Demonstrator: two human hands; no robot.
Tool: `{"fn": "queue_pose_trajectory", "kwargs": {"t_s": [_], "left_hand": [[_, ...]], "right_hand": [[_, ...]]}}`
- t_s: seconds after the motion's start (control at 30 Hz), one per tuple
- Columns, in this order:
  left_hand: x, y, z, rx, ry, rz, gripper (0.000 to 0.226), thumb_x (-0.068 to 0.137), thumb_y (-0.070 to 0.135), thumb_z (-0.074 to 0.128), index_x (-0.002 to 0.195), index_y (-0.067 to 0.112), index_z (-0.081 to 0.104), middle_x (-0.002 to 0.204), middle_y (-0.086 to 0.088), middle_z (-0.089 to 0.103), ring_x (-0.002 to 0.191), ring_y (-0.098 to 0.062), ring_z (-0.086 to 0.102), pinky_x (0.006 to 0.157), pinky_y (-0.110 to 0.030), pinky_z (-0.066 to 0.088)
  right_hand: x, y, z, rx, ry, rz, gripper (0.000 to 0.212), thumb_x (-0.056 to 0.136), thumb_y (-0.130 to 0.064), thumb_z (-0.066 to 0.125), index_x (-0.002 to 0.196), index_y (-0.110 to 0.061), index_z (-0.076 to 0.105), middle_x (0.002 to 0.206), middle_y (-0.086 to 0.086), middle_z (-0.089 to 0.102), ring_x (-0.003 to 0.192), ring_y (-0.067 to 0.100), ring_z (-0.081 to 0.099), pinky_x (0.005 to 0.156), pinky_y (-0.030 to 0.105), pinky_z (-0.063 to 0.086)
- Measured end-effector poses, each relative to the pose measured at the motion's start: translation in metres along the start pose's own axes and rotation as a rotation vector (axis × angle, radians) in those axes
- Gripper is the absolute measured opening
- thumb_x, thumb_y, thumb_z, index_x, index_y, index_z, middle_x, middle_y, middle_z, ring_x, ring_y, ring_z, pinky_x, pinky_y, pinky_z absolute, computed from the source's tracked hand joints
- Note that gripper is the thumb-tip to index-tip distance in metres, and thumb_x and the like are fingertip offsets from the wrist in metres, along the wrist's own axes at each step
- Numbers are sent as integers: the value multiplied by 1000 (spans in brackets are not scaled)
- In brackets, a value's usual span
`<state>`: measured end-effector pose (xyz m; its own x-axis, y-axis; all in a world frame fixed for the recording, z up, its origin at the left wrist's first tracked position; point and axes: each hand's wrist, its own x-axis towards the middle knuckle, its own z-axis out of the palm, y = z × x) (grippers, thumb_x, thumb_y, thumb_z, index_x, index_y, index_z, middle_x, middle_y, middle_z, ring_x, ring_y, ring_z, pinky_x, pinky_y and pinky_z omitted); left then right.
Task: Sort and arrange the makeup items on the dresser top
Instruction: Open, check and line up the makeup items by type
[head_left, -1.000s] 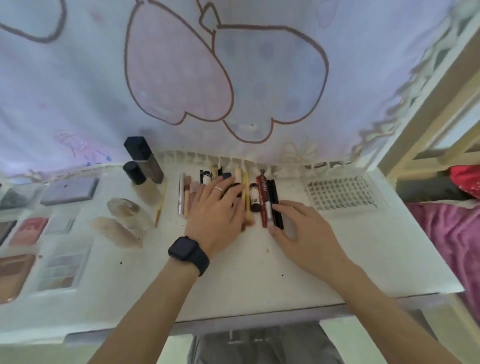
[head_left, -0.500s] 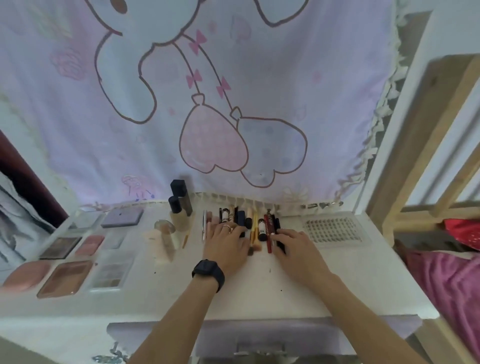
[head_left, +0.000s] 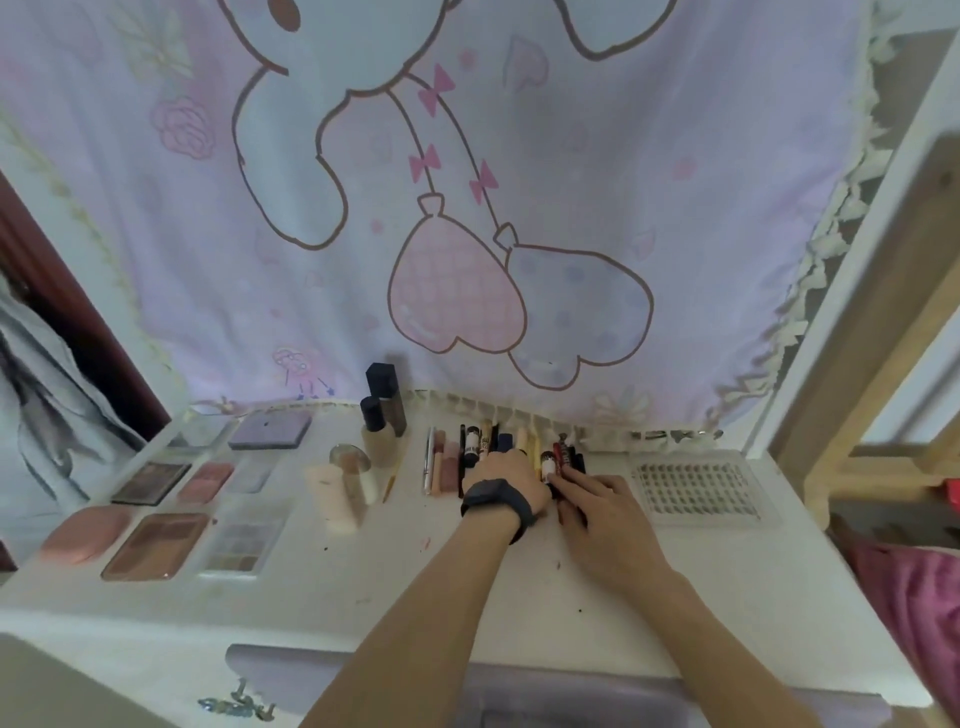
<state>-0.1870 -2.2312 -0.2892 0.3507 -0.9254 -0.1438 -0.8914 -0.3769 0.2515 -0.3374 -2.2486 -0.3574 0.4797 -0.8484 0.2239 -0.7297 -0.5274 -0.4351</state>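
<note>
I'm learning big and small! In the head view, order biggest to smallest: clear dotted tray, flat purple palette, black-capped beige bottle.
1. clear dotted tray
2. flat purple palette
3. black-capped beige bottle, nearly the palette's size, so unsure.

The left hand (head_left: 511, 480) has slid rightward along the row of slim tubes and pencils (head_left: 472, 444) at the counter's (head_left: 363, 571) back edge. This uncovers the pink tubes (head_left: 445, 465) at the row's left end. The left hand now sits against the right hand (head_left: 597, 501).

bare dresser top (head_left: 649, 587) before hands
</note>
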Motion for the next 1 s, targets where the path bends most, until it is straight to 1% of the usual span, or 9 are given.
{"fn": "queue_pose_trajectory", "kwargs": {"t_s": [0.17, 0.3, 0.37, 0.43, 0.47, 0.6, 0.73, 0.87, 1.0], "left_hand": [[2, 3, -3, -36, -21, -22, 23, 93, 21, 57, 110, 6, 59, 97, -11, 68, 81, -24, 65, 53, -28, 44], [-4, -5, -7, -121, -38, -67, 20, 90, 21, 59, 104, 7, 61, 74, -2, 60, 65, -18, 60, 46, -24, 41], [-9, -13, -13, -185, -51, -80, 13, 87, 21, 63, 91, 9, 63, 68, -1, 60, 68, -16, 62, 47, -23, 40], [-16, -25, -22, -311, -107, -102, 13, 80, 22, 72, 82, 9, 70, 69, -2, 66, 80, -16, 62, 56, -21, 44], [-20, -32, -27, -401, -138, -104, 14, 77, 21, 76, 81, 8, 75, 70, -3, 68, 79, -16, 61, 59, -22, 47], [-45, -64, -57, -668, -173, -81, 12, 79, 17, 77, 84, 7, 78, 62, 1, 63, 51, -7, 52, 47, -17, 41], [-71, -103, -94, -943, -136, -41, 13, 88, 18, 69, 93, 9, 77, 78, -1, 75, 55, -7, 54, 48, -16, 38], [-87, -149, -129, -1100, -16, -47, 15, 93, 20, 67, 102, 12, 76, 86, -2, 74, 63, -12, 52, 58, -22, 38], [-98, -192, -139, -1163, 111, -123, 16, 94, 13, 64, 104, 5, 74, 88, -4, 72, 64, -14, 50, 56, -20, 39]], "right_hand": [[-6, 5, 2, 53, 13, 30, 40, 105, -33, 48, 144, -33, 53, 154, -11, 45, 133, 20, 38, 108, 21, 27], [-9, 5, 1, 45, 10, 36, 40, 105, -35, 47, 145, -33, 53, 154, -11, 45, 134, 18, 38, 107, 18, 25], [-10, 5, 0, 56, 8, 40, 40, 105, -35, 46, 145, -34, 53, 154, -11, 45, 134, 17, 38, 107, 18, 25], [-10, 4, -2, 70, -6, 45, 40, 105, -35, 46, 144, -35, 53, 155, -12, 44, 135, 16, 37, 110, 22, 28], [-9, 4, -4, 84, -16, 50, 40, 105, -35, 47, 144, -35, 53, 155, -13, 43, 136, 17, 37, 111, 25, 30], [-8, -3, -10, 147, 8, 57, 37, 102, -31, 52, 139, -30, 59, 154, -11, 44, 138, 20, 36, 112, 31, 32], [0, -34, -6, 143, 123, 30, 32, 99, -22, 59, 130, -18, 66, 139, 0, 58, 132, 24, 41, 107, 32, 37], [23, -89, 4, 137, 6, -109, 33, 102, -26, 51, 134, -23, 61, 133, -1, 57, 129, 22, 41, 105, 31, 35], [51, -138, 22, -31, -176, -254, 38, 104, -27, 40, 138, -37, 53, 138, -3, 53, 129, 22, 38, 105, 38, 37]]}}
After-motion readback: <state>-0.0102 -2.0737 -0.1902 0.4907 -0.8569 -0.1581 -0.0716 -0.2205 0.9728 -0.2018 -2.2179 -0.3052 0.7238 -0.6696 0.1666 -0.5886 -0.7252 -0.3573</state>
